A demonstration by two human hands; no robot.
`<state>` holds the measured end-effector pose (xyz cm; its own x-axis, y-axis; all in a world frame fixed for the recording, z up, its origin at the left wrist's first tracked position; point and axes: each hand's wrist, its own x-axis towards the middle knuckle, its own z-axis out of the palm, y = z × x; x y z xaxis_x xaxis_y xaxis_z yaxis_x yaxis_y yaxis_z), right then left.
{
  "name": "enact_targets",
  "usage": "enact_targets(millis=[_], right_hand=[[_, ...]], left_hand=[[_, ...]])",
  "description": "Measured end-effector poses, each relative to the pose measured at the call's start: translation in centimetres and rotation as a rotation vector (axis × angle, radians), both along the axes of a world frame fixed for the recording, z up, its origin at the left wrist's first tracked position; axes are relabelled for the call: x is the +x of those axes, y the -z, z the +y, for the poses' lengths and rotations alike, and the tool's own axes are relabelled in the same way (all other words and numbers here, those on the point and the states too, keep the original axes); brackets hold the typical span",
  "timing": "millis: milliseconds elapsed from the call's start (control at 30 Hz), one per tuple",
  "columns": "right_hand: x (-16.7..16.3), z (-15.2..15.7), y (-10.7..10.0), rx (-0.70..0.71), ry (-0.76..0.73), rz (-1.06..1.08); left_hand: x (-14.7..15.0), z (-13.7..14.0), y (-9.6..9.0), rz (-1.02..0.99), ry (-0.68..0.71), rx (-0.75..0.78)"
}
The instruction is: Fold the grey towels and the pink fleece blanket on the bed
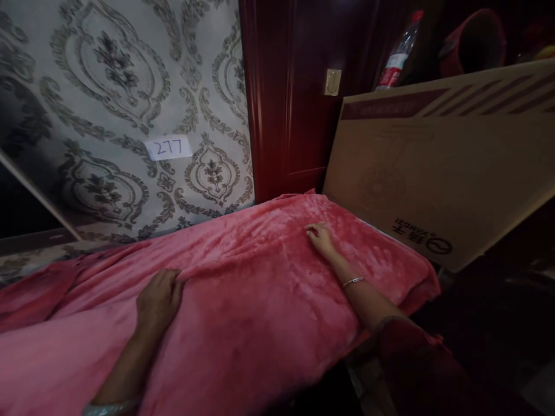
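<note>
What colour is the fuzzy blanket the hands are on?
Pink. The blanket shows best in the head view, under the left hand and right hand.

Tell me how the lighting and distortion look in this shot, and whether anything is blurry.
Head view: dim and uneven, the right side and lower corners sinking into near black; the pink blanket and wallpaper are the best lit. Wide-lens bending curves the cardboard box edges. The left hand and right hand look soft and grainy.

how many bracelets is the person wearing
2: a thin silver bracelet on the right wrist over the pink blanket, and a pale bangle on the left wrist, cut by the bottom edge.
</note>
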<state>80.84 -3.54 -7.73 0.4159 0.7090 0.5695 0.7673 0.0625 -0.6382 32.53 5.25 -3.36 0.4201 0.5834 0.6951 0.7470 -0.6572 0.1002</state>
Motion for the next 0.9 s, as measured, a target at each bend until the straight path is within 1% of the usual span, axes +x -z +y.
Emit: enact_targets(millis=[67,133,233,333,467,600,700,800,900], right_hand=[[1.3,-0.5,0.4,-0.019,-0.048,-0.023],[1.5,-0.5,0.9,-0.043,-0.121,-0.045],[1.0,-0.4,1.8,-0.066,-0.198,-0.060],[0.1,-0.5,2.3,-0.097,-0.229,-0.115],[-1.2,-0.4,1.6,-0.141,-0.332,-0.259],[-2.8,0.7,1.1,-0.120,-0.453,-0.280],[-3.8,1.2,1.7,-0.082,-0.446,-0.253],[-4.5,0.9,2.1,-0.056,-0.408,-0.274],[-4.6,0.0,1.6,-0.015,-0.281,-0.253]], left_hand=[[-0.2,-0.1,-0.5,0.002,-0.024,0.016],[-0.4,-0.3,-0.9,-0.002,-0.054,0.032],[-0.8,-0.6,-1.3,-0.013,-0.090,0.053],[-1.0,-0.8,-1.3,-0.003,-0.094,0.076],[-1.1,-0.8,-1.2,-0.019,-0.089,0.099],[-1.4,-0.7,-1.0,-0.039,-0.088,0.064],[-1.5,-0.7,-0.9,-0.032,-0.088,0.052],[-1.5,-0.6,-0.9,-0.021,-0.085,0.032],[-1.3,-0.7,-0.9,0.003,-0.079,-0.035]])
